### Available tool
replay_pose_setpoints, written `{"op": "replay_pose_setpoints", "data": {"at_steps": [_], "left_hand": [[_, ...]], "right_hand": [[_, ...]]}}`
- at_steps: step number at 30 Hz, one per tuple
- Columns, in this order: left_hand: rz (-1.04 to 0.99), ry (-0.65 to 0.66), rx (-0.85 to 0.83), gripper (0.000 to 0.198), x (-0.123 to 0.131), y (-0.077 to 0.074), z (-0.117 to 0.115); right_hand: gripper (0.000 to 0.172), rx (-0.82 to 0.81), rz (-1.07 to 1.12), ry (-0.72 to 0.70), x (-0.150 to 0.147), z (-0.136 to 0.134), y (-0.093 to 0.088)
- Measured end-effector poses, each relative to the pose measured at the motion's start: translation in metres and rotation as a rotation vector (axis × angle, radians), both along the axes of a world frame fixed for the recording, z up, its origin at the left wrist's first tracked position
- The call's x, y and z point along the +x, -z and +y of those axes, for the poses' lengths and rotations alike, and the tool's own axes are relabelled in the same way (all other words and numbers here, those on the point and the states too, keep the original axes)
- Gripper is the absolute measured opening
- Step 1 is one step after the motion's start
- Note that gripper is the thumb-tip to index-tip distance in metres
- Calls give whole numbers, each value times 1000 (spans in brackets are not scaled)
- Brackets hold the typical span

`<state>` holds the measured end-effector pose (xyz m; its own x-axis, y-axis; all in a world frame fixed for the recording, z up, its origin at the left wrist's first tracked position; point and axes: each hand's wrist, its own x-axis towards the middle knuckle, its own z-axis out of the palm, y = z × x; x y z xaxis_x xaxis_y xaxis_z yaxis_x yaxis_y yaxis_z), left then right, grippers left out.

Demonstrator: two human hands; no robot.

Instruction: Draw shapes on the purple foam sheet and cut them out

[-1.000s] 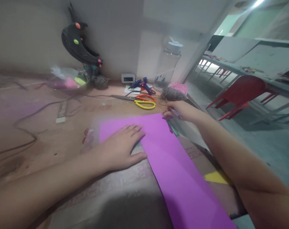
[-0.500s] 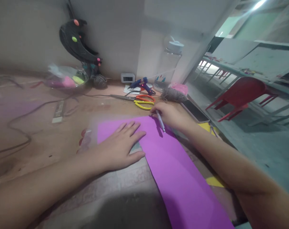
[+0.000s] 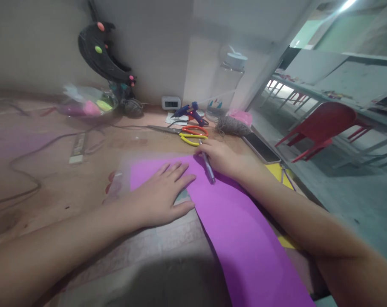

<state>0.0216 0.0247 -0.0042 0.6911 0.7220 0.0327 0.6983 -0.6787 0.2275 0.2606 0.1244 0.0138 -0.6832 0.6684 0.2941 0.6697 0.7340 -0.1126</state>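
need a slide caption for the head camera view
Left hand spread on purple paper, right hand holding a pen, scissors with orange and yellow handles lying just beyond.

Scissors (image 3: 177, 131) block beyond paper (image 3: 241, 234), open tabletop (image 3: 81, 185) left

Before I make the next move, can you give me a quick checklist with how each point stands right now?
1. Left hand on the purple paper: ok, laid flat with fingers spread.
2. Pen in the right hand: ok, gripped near the paper's far edge.
3. Pen tip touching paper: cannot tell, fingers are in the way.
4. Scissors off the paper: ok, lying beyond its far edge.
5. Whole paper in view: not ok, its near end runs out of frame.
6. Glue gun cold: cannot tell, a red light shows.
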Motion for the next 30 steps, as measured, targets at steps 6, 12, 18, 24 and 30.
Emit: {"op": "replay_pose_setpoints", "data": {"at_steps": [6,12,18,24,30], "left_hand": [[13,-19,-11,72,0,-2,-1],[-16,4,26,70,-1,2,1],[10,-2,44,71,-2,4,1],[-6,-9,45,72,-3,3,-1],[-42,-17,30,70,-2,2,-1]], "right_hand": [[26,-43,-34,7,0,-1,-6],[22,-69,71,68,-1,-2,-3],[25,-84,-30,178,10,-2,-16],[18,-135,181,468,49,21,-16],[13,-105,193,621,73,40,-8]]}}
